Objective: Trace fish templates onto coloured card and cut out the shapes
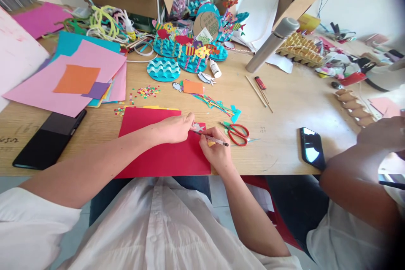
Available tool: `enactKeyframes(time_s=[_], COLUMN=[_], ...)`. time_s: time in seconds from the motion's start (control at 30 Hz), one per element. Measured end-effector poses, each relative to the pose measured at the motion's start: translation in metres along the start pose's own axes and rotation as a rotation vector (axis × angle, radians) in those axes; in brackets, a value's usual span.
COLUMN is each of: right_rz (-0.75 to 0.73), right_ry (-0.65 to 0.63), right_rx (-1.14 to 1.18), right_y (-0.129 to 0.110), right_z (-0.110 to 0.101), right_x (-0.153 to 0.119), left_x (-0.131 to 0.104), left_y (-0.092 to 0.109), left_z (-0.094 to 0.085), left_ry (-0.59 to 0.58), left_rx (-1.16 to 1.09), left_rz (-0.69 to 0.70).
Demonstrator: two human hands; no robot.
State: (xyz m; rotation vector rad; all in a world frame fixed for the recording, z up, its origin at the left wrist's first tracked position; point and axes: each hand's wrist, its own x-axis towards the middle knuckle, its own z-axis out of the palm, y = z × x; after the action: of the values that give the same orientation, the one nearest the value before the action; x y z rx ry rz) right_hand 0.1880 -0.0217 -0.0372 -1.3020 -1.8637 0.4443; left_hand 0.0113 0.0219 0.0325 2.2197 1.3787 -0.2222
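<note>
On red paper (158, 152), pale fish cutout (198, 127) (small, finned), pen (217, 140) alongside.

The single head view looks forward and down over the nearby table (272, 135).

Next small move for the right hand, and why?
Probably trace the pen slowly along the edge of the small pale fish cutout. The right hand already holds the pen with its tip at the cutout, which lies on the red sheet, and the left hand is right there, seemingly steadying it.
</note>
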Motion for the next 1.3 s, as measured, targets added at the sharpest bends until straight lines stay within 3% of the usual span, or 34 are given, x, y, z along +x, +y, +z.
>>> enactKeyframes(time_s=[0.2,0.4,0.67,1.3], right_rz=[0.015,0.029,0.085,0.136], right_ry=[-0.066,-0.096,-0.069,-0.011], right_rx=[0.023,0.042,0.089,0.109], right_y=[0.000,0.006,0.006,0.007], right_z=[-0.002,0.002,0.004,0.002], right_x=[0.017,0.016,0.010,0.008], left_x=[-0.001,-0.004,-0.002,-0.001], left_y=[-0.002,-0.002,-0.009,-0.013], left_z=[0.010,0.014,0.025,0.037], left_ry=[0.105,0.156,0.242,0.328], left_rx=[0.038,0.075,0.085,0.188], left_rz=[0.089,0.128,0.254,0.347])
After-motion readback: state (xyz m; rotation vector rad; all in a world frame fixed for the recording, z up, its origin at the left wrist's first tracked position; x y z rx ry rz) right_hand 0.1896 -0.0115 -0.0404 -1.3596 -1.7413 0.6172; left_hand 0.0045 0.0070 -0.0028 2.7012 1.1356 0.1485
